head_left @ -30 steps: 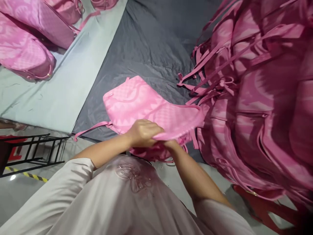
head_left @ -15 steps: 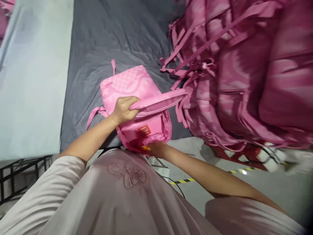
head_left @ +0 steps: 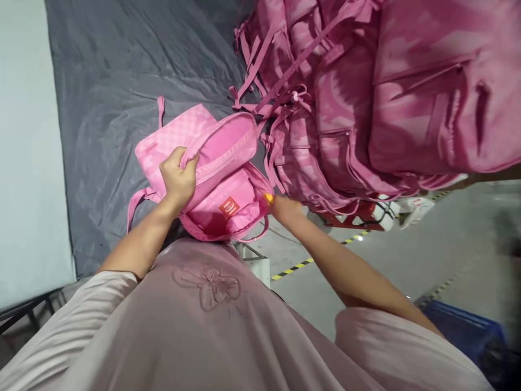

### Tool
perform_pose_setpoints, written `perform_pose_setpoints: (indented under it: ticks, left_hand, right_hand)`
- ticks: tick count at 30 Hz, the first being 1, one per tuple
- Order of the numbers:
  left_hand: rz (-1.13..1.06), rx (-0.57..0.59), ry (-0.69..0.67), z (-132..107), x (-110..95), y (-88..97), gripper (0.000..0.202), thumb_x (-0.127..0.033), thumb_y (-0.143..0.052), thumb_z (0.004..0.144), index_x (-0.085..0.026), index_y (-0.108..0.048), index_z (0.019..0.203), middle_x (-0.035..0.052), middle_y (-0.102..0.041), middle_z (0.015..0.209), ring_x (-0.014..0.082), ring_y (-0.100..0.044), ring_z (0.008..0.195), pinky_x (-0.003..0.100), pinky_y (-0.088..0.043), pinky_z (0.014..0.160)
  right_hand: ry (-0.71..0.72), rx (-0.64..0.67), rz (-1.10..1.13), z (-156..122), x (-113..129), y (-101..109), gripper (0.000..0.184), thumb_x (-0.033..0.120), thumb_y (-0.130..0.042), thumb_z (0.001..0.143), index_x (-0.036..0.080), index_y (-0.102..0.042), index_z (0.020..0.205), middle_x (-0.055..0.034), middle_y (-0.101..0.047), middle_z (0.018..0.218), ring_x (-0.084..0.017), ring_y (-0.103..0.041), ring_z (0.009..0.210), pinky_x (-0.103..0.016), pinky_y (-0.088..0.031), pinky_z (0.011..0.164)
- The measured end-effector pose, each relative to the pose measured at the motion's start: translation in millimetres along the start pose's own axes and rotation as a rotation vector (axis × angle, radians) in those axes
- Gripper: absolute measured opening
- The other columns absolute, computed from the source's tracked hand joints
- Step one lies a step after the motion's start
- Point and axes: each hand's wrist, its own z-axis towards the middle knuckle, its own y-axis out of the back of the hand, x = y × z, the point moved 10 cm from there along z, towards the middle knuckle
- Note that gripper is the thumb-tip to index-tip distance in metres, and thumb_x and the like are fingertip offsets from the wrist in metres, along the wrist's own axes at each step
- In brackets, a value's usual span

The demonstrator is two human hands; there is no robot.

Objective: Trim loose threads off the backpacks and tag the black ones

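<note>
A small pink backpack lies unzipped in front of me, its flap lifted and its pink lining showing. Inside, a red label with white marks is visible. My left hand is closed around the edge of the raised flap. At the bag's right rim is my right hand, somewhat blurred. A small yellow-orange object pokes out from its fingers; its kind is too small to make out. A thin strap sticks out on the bag's left side.
A large pile of pink backpacks leans at the right. Grey cloth covers the surface under the bag, with a pale board at the left. Yellow-black floor tape and a blue crate show at the lower right.
My left hand has pulled the flap wider, so more lining shows. My right hand has come out of the bag's interior to its right rim. The view has shifted right.
</note>
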Motion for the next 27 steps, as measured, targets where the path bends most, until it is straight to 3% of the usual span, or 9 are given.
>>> perform_pose_setpoints:
  ticks: [2, 4, 6, 9, 12, 14, 20, 23, 27]
  left_hand:
    - [0.005, -0.031, 0.026, 1, 12, -6.6, 0.025, -0.033, -0.056, 0.089, -0.019, -0.055, 0.068, -0.0048, -0.046, 0.059, 0.0092, -0.041, 0.056, 0.023, -0.033, 0.055]
    - [0.000, -0.022, 0.041, 1, 15, -17.1, 0.024, -0.032, -0.056, 0.088, -0.019, -0.054, 0.068, -0.0050, -0.045, 0.058, 0.0093, -0.041, 0.056, 0.023, -0.032, 0.055]
    - [-0.024, 0.013, 0.042, 0, 11, -27.7, 0.024, -0.033, -0.056, 0.088, -0.019, -0.053, 0.068, -0.0050, -0.045, 0.059, 0.0094, -0.041, 0.056, 0.023, -0.033, 0.056]
    - [-0.073, 0.084, 0.027, -3, 0, -39.8, 0.025, -0.035, -0.056, 0.087, -0.019, -0.054, 0.069, -0.0046, -0.046, 0.059, 0.0095, -0.042, 0.057, 0.022, -0.034, 0.056]
    - [-0.078, 0.146, -0.014, -6, -9, -46.4, 0.025, -0.037, -0.059, 0.085, -0.018, -0.056, 0.069, -0.0046, -0.047, 0.059, 0.0094, -0.043, 0.056, 0.021, -0.033, 0.055]
    - [-0.059, 0.155, -0.045, -6, -11, -45.5, 0.024, -0.036, -0.060, 0.084, -0.018, -0.056, 0.069, -0.0051, -0.046, 0.059, 0.0090, -0.041, 0.055, 0.021, -0.032, 0.054]
    - [0.012, -0.010, -0.086, 14, -10, -27.0, 0.031, -0.032, -0.057, 0.084, -0.018, -0.044, 0.060, -0.0062, -0.034, 0.056, 0.0079, -0.033, 0.054, 0.021, -0.028, 0.054]
    - [0.029, 0.030, -0.139, 20, -19, -38.2, 0.029, -0.035, -0.057, 0.084, -0.018, -0.047, 0.062, -0.0058, -0.038, 0.057, 0.0081, -0.035, 0.055, 0.022, -0.030, 0.056]
    - [0.055, 0.040, -0.162, 21, -25, -47.3, 0.027, -0.035, -0.055, 0.083, -0.018, -0.050, 0.063, -0.0052, -0.040, 0.057, 0.0084, -0.038, 0.055, 0.021, -0.032, 0.056]
  right_hand:
    - [0.012, 0.221, 0.034, -30, -18, -44, 0.054, 0.052, -0.033, 0.101, 0.010, -0.065, 0.114, -0.0198, -0.070, 0.108, -0.027, -0.068, 0.101, -0.034, -0.049, 0.081]
    - [0.102, 0.340, 0.095, -52, -10, -72, 0.050, 0.055, -0.037, 0.099, 0.016, -0.064, 0.116, -0.0138, -0.072, 0.103, -0.023, -0.070, 0.092, -0.030, -0.048, 0.077]
    - [0.203, 0.226, 0.096, -51, 15, -72, 0.048, 0.053, -0.037, 0.099, 0.016, -0.058, 0.122, -0.0127, -0.071, 0.098, -0.022, -0.069, 0.086, -0.029, -0.047, 0.074]
    - [0.359, -0.059, 0.053, -28, 71, -55, 0.037, 0.032, -0.035, 0.101, 0.009, -0.052, 0.126, -0.0179, -0.068, 0.102, -0.024, -0.066, 0.091, -0.033, -0.044, 0.081]
    - [0.556, -0.117, 0.113, -5, 125, -50, 0.028, 0.020, -0.046, 0.095, 0.011, -0.055, 0.120, -0.0156, -0.066, 0.111, -0.023, -0.061, 0.100, -0.032, -0.038, 0.091]
    - [0.584, -0.161, 0.170, 11, 138, -44, 0.026, 0.023, -0.050, 0.093, 0.012, -0.056, 0.117, -0.0139, -0.065, 0.112, -0.022, -0.058, 0.103, -0.031, -0.035, 0.094]
    - [0.177, -0.280, 0.401, 42, 96, -47, 0.046, 0.032, -0.027, 0.102, 0.006, -0.038, 0.139, -0.0200, -0.063, 0.115, -0.027, -0.059, 0.097, -0.034, -0.037, 0.082]
    - [0.217, -0.258, 0.506, 36, 98, -54, 0.042, 0.039, -0.035, 0.101, 0.018, -0.045, 0.136, -0.0116, -0.067, 0.109, -0.023, -0.061, 0.093, -0.029, -0.039, 0.077]
    - [0.103, -0.210, 0.538, 27, 82, -59, 0.041, 0.038, -0.029, 0.103, 0.018, -0.044, 0.136, -0.0099, -0.069, 0.103, -0.021, -0.064, 0.088, -0.028, -0.040, 0.071]
